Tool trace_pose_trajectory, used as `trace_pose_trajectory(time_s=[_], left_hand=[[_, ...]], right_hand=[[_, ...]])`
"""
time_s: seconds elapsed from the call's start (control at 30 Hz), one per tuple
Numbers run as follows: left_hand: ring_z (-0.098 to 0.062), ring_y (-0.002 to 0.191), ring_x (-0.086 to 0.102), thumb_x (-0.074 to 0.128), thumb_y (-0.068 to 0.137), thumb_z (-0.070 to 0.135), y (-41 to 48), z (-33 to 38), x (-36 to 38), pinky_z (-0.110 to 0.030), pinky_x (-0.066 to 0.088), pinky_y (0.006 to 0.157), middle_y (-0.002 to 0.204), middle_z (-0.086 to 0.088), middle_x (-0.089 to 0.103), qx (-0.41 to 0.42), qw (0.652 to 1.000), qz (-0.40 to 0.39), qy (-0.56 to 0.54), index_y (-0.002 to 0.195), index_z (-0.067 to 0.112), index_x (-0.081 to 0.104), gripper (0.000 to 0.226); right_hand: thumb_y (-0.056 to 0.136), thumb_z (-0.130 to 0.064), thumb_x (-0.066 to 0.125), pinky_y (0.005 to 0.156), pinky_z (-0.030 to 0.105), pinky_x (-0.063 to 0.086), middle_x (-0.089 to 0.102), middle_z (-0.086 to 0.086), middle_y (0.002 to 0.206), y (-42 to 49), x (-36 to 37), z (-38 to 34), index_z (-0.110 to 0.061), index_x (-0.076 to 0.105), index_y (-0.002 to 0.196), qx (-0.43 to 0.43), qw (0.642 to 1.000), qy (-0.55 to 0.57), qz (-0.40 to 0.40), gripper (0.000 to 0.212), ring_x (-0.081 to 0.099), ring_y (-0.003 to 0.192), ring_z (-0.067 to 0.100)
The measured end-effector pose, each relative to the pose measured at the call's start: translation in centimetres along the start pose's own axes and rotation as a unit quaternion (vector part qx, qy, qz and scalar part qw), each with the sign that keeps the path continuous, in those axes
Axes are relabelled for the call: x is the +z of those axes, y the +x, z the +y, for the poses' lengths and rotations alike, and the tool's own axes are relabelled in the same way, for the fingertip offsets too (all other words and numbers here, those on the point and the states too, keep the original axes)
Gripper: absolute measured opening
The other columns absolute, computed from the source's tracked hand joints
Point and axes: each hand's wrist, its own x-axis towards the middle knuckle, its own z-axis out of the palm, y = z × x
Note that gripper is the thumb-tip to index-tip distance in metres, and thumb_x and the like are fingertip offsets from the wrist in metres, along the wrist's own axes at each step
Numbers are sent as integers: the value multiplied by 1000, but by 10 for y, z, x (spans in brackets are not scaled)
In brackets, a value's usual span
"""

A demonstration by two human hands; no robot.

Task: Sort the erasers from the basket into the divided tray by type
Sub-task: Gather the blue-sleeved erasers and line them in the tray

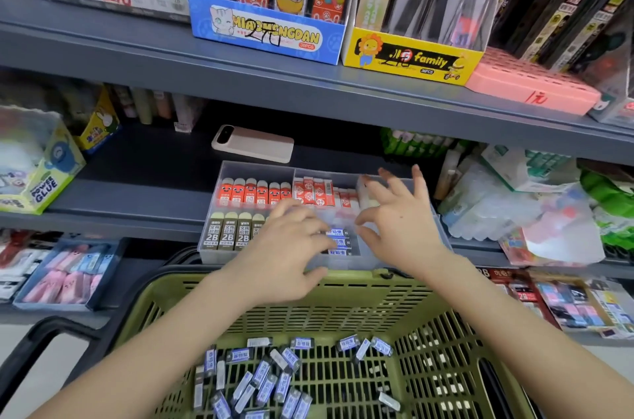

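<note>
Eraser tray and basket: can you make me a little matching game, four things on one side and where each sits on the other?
1 2B erasers
2 phone
3 orange-red erasers
4 loose blue-label erasers

A shelf behind the tray
B green basket
C tray, front-left compartment
D tray, back-left compartment

Pairs: 1-C, 2-A, 3-D, 4-B

Bare arms [171,343] reach forward side by side. The left hand [291,250] lies palm down, fingers spread and loosely bent. The right hand [398,223], just beside it, lifts its outer fingers while thumb and forefinger curve toward each other; any pinch is unclear.
</note>
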Motion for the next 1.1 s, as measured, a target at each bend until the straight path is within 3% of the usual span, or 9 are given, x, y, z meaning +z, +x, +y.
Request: trace_pose_trajectory(time_s=[0.1, 0.23, 0.33, 0.43, 0.53, 0.7, 0.87, 1.03, 1.1], left_hand=[[-22, 109, 58, 62, 82, 33, -20, -1, -13, -41, 23, 106, 111, 3, 68, 0, 996, 88, -3, 99, 20, 74, 25], [-20, 95, 60, 54, 85, 27, -65, 2, -20, -37, 36, 94, 97, 4, 70, -39, 985, 166, -27, 90, 18, 75, 23], [-21, 87, 62, 53, 86, 24, -99, 10, -12, -37, 43, 83, 90, 3, 70, -87, 981, 161, -57, 86, 14, 76, 24], [-17, 84, 62, 51, 86, 27, -121, 18, -2, -38, 48, 81, 88, 4, 70, -159, 969, 148, -117, 87, 12, 76, 29], [-11, 89, 59, 63, 87, 17, -133, 24, 8, -33, 44, 86, 91, 10, 67, -233, 946, 125, -185, 91, 16, 75, 13], [6, 90, 56, 63, 89, 16, -132, 23, 14, -17, 43, 80, 93, 19, 65, -329, 898, 48, -289, 92, 26, 71, 14], [-6, 89, 64, 61, 90, 16, -119, 27, 24, -22, 46, 76, 92, 9, 72, -460, 745, -11, -483, 87, 25, 73, 15], [-20, 89, 62, 61, 90, 13, -112, 33, 48, -31, 50, 78, 101, -7, 68, -604, 547, -30, -579, 94, 13, 66, 6], [-24, 94, 60, 60, 90, 13, -111, 38, 59, -38, 50, 86, 105, -10, 63, -646, 481, -57, -591, 95, 11, 62, 6]], right_hand=[[78, -22, 66, 81, 39, 46, 69, 3, 89, -33, -10, -4, -14, 75, 74, -32, 965, 184, 186, 13, 62, 84, 27], [89, -29, 57, 67, 9, 39, 58, -15, 73, -93, 12, -41, -15, 72, 83, -68, 916, 387, 83, 22, 49, 67, -9], [89, -30, 60, 82, 28, 50, 66, -3, 98, -117, 69, -74, -17, 67, 108, -57, 925, 347, -140, 24, 60, 86, 8], [85, -28, 65, 98, 35, 44, 45, 8, 136, -129, 131, -98, -19, 46, 136, -62, 912, 263, -308, 54, 51, 117, 25], [84, -21, 65, 97, 40, 45, 28, 12, 146, -135, 169, -112, -29, 36, 140, -135, 915, 190, -329, 63, 44, 123, 30], [85, -11, 61, 77, 41, 51, 42, 7, 129, -127, 183, -113, -22, 43, 132, -200, 925, 173, -272, 51, 54, 107, 28], [86, -15, 63, 91, 37, 49, 51, 8, 133, -129, 190, -117, -14, 46, 131, -226, 912, 200, -279, 48, 54, 114, 26], [84, -20, 61, 74, 30, 51, 57, -4, 90, -131, 190, -114, -16, 56, 91, -70, 918, 300, -251, 10, 55, 82, 13], [85, -22, 61, 75, 29, 52, 59, -6, 90, -129, 191, -110, -17, 58, 91, -42, 922, 310, -227, 9, 55, 79, 10]])
